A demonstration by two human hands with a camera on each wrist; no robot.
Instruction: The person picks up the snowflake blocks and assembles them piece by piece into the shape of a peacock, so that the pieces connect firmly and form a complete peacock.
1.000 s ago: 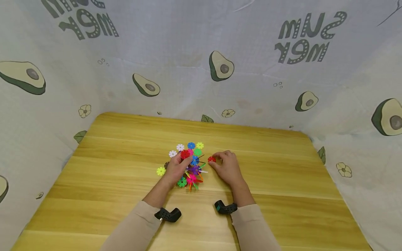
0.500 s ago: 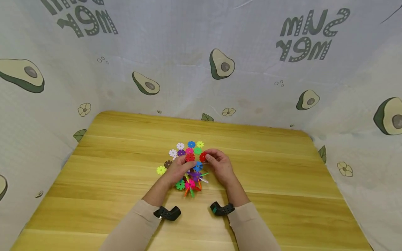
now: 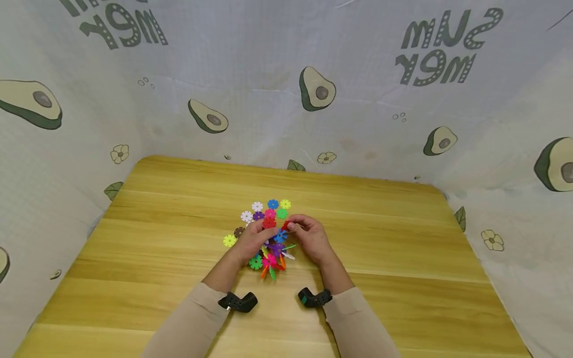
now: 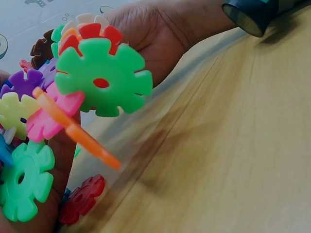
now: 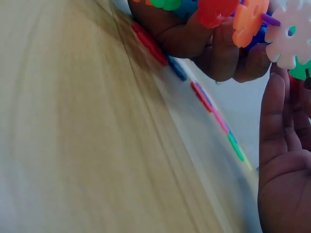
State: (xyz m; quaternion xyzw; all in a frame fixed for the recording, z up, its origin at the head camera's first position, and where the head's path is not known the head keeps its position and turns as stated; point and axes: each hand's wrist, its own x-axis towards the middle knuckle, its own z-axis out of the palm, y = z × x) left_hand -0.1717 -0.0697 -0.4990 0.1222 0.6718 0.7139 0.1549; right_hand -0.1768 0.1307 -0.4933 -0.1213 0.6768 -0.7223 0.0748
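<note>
The cluster (image 3: 271, 251) of snap-together flower discs sits in the middle of the frame, just above the worktop (image 3: 403, 258). It has green, pink, purple, orange and blue discs stuck into each other. The left hand (image 3: 250, 241) curls its fingers round the cluster and holds it up. The right hand (image 3: 311, 238) pinches a red disc (image 3: 285, 226) at its fingertips, right against the top of the cluster.

To do this step well, I think the slot in the red disc should line up with a slot on the cluster, and then be pushed straight in. The left hand should hold tight so nothing twists or pops off.

Loose discs (image 3: 264, 211) lie flat on the worktop just above the hands, white, blue, yellow, pink, purple and green. One yellow disc (image 3: 229, 241) lies alone to the left.

A cloth (image 3: 286, 74) with avocado pictures hangs behind. The writing on it is upside down. It looks like "SUM" over "MER", at the upper right and again, cut off, at the upper left.
</note>
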